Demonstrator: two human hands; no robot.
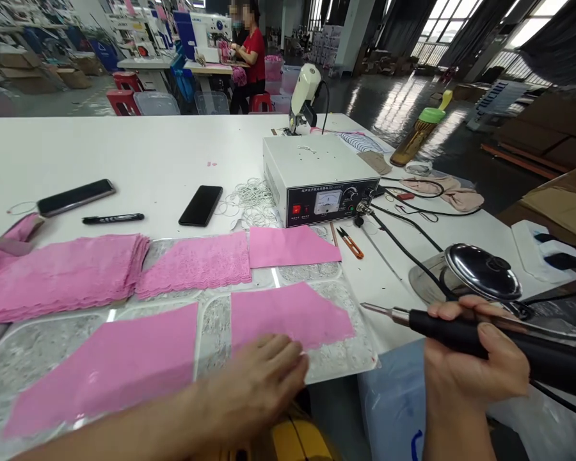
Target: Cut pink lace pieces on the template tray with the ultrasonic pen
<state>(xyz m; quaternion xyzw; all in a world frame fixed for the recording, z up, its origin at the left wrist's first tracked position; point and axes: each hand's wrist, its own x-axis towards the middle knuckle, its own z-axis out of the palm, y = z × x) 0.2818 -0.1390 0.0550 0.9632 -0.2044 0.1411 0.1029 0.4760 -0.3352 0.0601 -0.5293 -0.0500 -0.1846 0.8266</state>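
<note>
My left hand is at the lower edge of a cut pink fabric piece on the clear, textured sheet. Its fingers are loosely extended and slightly blurred; the fingertips are partly hidden. In my right hand is a black handheld ultrasonic tool with a slim metal tip pointing left, just right of the fabric and apart from it. A shiny metal strip, perhaps tweezers, runs along the tool above my grip. Another flat pink piece lies to the left.
Behind lie pink stacks and a single piece. A control box trails cables. Nearby are orange snips, a lidded container, two phones and a marker. A co-worker sits beyond the table.
</note>
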